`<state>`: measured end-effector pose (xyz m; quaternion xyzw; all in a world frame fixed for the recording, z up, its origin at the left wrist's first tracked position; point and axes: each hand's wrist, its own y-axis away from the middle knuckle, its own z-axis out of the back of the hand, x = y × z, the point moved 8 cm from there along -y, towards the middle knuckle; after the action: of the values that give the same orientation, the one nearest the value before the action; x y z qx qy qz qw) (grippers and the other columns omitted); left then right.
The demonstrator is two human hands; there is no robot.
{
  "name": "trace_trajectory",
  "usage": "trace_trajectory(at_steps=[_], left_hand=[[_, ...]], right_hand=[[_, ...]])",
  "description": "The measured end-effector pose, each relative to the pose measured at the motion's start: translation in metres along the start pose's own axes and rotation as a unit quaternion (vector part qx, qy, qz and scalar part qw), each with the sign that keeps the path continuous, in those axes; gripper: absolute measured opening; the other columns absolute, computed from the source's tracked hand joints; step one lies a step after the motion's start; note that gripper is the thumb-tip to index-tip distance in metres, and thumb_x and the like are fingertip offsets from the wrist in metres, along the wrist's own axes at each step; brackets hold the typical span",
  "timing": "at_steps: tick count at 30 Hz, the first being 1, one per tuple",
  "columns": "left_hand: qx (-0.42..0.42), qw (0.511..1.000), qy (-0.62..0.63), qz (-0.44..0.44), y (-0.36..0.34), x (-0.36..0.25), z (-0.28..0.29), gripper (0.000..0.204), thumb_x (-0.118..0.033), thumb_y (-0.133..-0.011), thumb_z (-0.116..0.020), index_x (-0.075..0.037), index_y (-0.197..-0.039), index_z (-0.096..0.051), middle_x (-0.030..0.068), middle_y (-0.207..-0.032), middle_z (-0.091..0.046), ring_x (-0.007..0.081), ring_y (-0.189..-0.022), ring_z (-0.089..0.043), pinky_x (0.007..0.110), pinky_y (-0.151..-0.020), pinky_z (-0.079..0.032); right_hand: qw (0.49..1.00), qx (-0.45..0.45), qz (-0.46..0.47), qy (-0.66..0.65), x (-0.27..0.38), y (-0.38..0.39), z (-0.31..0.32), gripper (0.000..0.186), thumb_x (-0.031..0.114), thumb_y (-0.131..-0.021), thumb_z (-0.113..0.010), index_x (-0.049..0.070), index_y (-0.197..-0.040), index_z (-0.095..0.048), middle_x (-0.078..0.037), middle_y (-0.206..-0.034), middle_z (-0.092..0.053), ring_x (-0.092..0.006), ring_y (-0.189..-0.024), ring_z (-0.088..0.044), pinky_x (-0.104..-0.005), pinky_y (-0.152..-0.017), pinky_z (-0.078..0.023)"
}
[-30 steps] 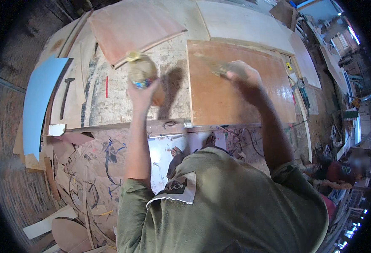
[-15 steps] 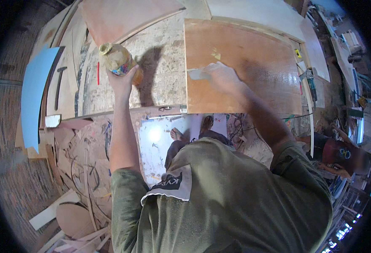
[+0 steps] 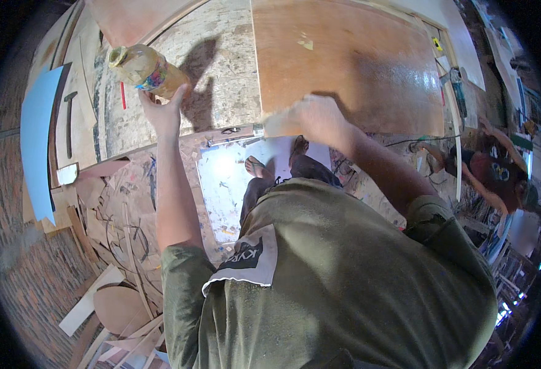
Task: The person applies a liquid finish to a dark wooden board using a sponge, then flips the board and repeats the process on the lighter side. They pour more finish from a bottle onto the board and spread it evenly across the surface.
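My left hand [image 3: 161,114] is wrapped round the lower part of a cloudy plastic bottle [image 3: 144,69] with yellowish residue and a colourful label. Its open neck tips up to the left, above the worn work surface [image 3: 227,55]. In my right hand [image 3: 324,120], blurred by motion, is a pale flat spreader [image 3: 276,123], held over the near left corner of a brown wooden board [image 3: 344,55]. Part of the board has a wet shine, and a small cream-coloured blob [image 3: 305,44] lies farther up on it.
A hammer [image 3: 69,123] and a red stick [image 3: 123,95] lie left of the bottle, with a blue sheet [image 3: 39,141] beyond. A green power tool [image 3: 458,95] sits past the board's right edge. Another person [image 3: 495,172] crouches at the right. Wood offcuts [image 3: 123,307] litter the lower left floor.
My right hand has drawn the spreader toward me, to the board's near edge. The bottle has shifted left and tilted a bit more. The whole view has moved slightly.
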<state>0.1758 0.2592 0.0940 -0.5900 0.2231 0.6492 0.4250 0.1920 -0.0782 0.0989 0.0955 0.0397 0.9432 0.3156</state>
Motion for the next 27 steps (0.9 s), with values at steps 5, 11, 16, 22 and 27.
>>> trace_trajectory(at_steps=[5, 11, 16, 22, 27], left_hand=[[-0.009, 1.0, -0.014, -0.019, 0.008, 0.006, -0.002, 0.093, -0.021, -0.07, -0.091, 0.004, -0.142, -0.038, 0.0197, -0.136, -0.05, 0.027, -0.128, -0.047, 0.04, -0.11, -0.035], [-0.117, 0.982, -0.084, 0.123, 0.074, 0.039, 0.011, 0.087, -0.035, -0.083, -0.081, 0.007, -0.145, -0.037, 0.0245, -0.146, -0.043, 0.032, -0.132, -0.046, 0.041, -0.107, -0.041], [-0.073, 0.984, -0.091, 0.134, 0.14, 0.029, -0.033, 0.046, -0.03, -0.096, -0.067, 0.01, -0.117, -0.06, 0.0208, -0.113, -0.065, 0.0267, -0.101, -0.062, 0.036, -0.094, -0.047], [0.095, 0.978, -0.013, 0.184, 0.168, 0.026, -0.111, 0.043, -0.03, -0.102, -0.057, 0.01, -0.114, -0.064, 0.0177, -0.106, -0.069, 0.022, -0.097, -0.063, 0.034, -0.089, -0.048], [0.129, 0.958, -0.036, 0.254, 0.168, 0.03, -0.148, 0.048, -0.037, -0.102, -0.055, 0.008, -0.112, -0.066, 0.0106, -0.094, -0.068, 0.0174, -0.087, -0.061, 0.032, -0.077, -0.049]], right_hand=[[0.998, 0.057, -0.016, -0.01, 0.021, 0.06, -0.007, 0.02, 0.019, -0.069, -0.067, 0.018, -0.088, -0.074, 0.0, -0.093, -0.07, -0.0234, -0.096, -0.066, -0.0375, -0.075, -0.055], [0.963, -0.104, -0.163, -0.187, -0.025, 0.139, 0.017, 0.021, 0.018, -0.081, -0.062, 0.016, -0.098, -0.073, -0.015, -0.086, -0.07, -0.0364, -0.089, -0.068, -0.0474, -0.076, -0.054], [0.83, -0.192, -0.409, -0.328, -0.108, 0.224, 0.017, 0.025, 0.021, -0.088, -0.061, 0.009, -0.108, -0.068, -0.02, -0.091, -0.069, -0.0408, -0.094, -0.066, -0.0504, -0.08, -0.052], [0.78, -0.243, -0.525, -0.239, -0.172, 0.304, 0.038, 0.024, 0.019, -0.091, -0.062, 0.006, -0.11, -0.068, -0.019, -0.093, -0.069, -0.0377, -0.088, -0.067, -0.0438, -0.078, -0.051], [0.774, -0.289, -0.531, -0.186, -0.221, 0.351, 0.042, 0.024, 0.019, -0.092, -0.057, 0.007, -0.11, -0.068, -0.018, -0.1, -0.069, -0.0392, -0.097, -0.065, -0.0462, -0.083, -0.052]])
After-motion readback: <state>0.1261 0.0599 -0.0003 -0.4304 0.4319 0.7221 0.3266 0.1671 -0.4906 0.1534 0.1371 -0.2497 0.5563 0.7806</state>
